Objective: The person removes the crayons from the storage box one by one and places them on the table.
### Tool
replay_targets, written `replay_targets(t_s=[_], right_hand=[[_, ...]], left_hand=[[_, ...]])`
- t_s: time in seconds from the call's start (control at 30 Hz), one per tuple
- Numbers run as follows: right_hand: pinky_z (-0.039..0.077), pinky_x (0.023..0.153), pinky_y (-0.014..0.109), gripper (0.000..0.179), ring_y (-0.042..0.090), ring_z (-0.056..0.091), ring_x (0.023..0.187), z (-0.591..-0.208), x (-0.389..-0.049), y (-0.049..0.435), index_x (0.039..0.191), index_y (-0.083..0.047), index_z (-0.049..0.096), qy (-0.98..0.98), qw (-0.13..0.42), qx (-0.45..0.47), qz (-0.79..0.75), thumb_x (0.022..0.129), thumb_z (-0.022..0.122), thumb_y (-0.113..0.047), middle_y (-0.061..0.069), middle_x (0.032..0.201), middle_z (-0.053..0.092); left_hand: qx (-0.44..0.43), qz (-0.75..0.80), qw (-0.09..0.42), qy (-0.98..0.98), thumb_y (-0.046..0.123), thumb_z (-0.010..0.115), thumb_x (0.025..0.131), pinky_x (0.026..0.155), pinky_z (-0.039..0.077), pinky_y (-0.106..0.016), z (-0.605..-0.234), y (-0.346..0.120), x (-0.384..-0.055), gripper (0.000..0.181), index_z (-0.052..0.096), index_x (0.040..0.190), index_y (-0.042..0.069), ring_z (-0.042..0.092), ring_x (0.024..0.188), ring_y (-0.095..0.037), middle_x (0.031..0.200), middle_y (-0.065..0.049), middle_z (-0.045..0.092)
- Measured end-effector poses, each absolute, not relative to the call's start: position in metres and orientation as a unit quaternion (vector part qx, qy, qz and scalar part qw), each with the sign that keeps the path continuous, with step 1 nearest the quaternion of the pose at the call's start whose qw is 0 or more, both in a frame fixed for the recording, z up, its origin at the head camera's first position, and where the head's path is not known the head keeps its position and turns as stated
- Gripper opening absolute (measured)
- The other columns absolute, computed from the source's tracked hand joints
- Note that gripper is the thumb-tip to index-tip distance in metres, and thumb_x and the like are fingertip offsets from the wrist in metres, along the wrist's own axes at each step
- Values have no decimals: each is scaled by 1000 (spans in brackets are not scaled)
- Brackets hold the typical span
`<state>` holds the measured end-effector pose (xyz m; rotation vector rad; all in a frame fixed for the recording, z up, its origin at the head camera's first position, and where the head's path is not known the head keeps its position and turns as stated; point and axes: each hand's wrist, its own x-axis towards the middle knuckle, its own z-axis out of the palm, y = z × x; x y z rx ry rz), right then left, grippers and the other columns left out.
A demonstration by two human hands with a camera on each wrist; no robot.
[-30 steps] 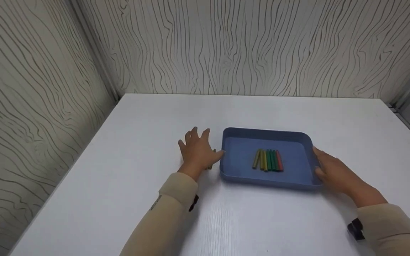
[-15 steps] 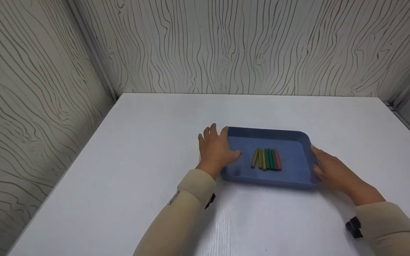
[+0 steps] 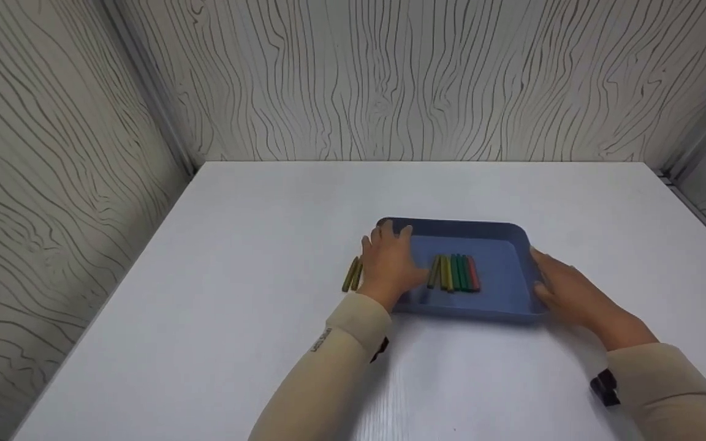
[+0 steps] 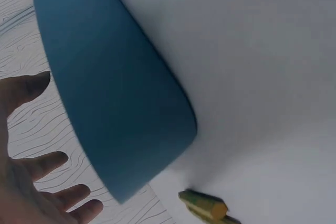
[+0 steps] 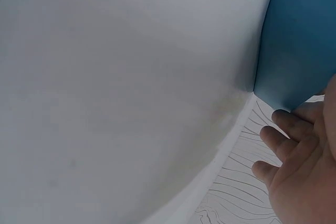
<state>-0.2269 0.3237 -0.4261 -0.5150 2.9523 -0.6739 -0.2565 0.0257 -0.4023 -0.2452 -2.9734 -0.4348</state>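
A blue rectangular tray [image 3: 494, 294] rests on the white table. Several crayons [image 3: 458, 272], olive, yellow, green and red, lie side by side inside it. My left hand [image 3: 387, 260] hovers over the tray's left side with fingers spread and nothing visible in them; the left wrist view has its thumb and fingers apart beside the tray's wall. Just left of the tray, on the table, lie two olive-yellow crayons [image 3: 350, 274], partly hidden by that hand. My right hand [image 3: 573, 294] holds the tray's right wall, thumb at the rim and fingers along the outside.
The white table [image 3: 236, 245] reaches back to a wood-patterned wall [image 3: 359, 79]. A similar wall [image 3: 34, 214] stands along the left side.
My left hand has moved right, from beside the tray to over its left part, uncovering the olive-yellow crayons on the table. My right hand keeps its place at the tray's right wall.
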Motion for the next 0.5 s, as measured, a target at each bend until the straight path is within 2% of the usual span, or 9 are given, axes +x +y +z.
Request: replay_targets(t_s=[0.5], right_hand=[[15,105,62,64,52,19,132,-424,-225,321,146,12,14,963,40,-152,-217,94,48,-4,38,144,21]], left_hand=[[-87,-107,32,-990,49,71,78,105,29,-46,-417,43,-255,71,50,139,20,37,131,-29,141,-9,43]])
